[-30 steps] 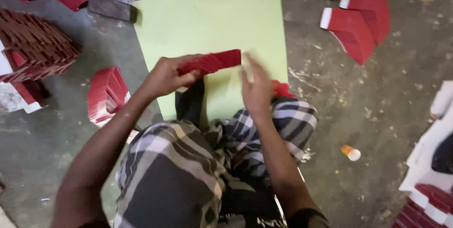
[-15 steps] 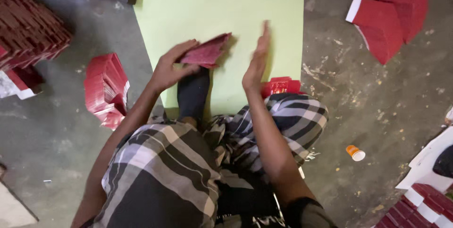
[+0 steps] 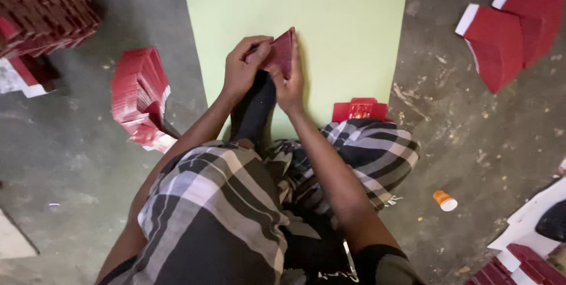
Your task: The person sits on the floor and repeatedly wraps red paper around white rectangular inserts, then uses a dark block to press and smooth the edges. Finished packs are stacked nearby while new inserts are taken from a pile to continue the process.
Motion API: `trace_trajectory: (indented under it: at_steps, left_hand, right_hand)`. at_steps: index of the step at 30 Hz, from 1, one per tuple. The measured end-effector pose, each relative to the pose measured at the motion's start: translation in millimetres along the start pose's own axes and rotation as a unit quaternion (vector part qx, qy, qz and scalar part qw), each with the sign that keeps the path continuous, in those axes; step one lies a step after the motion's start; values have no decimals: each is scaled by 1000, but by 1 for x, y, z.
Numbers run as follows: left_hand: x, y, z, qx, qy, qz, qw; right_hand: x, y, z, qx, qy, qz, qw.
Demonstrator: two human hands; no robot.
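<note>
Both hands meet over a light green sheet [image 3: 330, 19] spread on the floor. My left hand [image 3: 243, 66] and my right hand [image 3: 291, 81] together grip a red folded paper piece [image 3: 281, 53], held upright between the fingers. Below the hands a dark-clad foot rests on the sheet's near edge. A small pile of red pieces [image 3: 359, 110] lies just right of my right wrist, next to a knee in checked cloth.
A stack of red folded pieces [image 3: 138, 93] stands left of the sheet. A large pile of dark red pieces [image 3: 41, 13] fills the top left. Flat red sheets with white edges [image 3: 507, 31] lie top right. A small orange and white cap [image 3: 445, 200] lies on the concrete floor.
The red piece was held wide in the left hand, with the right hand open beside it. Both hands have closed together on it, folded small and upright.
</note>
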State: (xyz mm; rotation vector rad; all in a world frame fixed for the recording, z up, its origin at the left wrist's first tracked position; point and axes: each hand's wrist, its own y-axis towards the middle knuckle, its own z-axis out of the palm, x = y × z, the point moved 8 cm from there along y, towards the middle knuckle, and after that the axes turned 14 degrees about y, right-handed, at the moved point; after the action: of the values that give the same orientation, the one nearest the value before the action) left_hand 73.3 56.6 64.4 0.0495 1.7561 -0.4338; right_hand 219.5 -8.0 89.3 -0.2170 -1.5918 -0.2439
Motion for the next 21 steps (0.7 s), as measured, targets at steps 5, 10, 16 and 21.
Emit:
trace_trajectory:
  at_steps: [5,10,16,21]
  left_hand:
    - [6,-2,-7,2,-53,-5,999]
    - [3,-8,-8,24,45,2,999]
    - [6,-7,2,30,34,-19,999]
    - [-20,-10,-1,39,203,139,968]
  right_hand:
    - [43,-2,-16,23,-290,-43,956]
    - [21,9,-4,222,-333,-56,915]
    - [-23,8,-6,62,73,-5,995]
    - [-23,9,-12,11,112,-4,994]
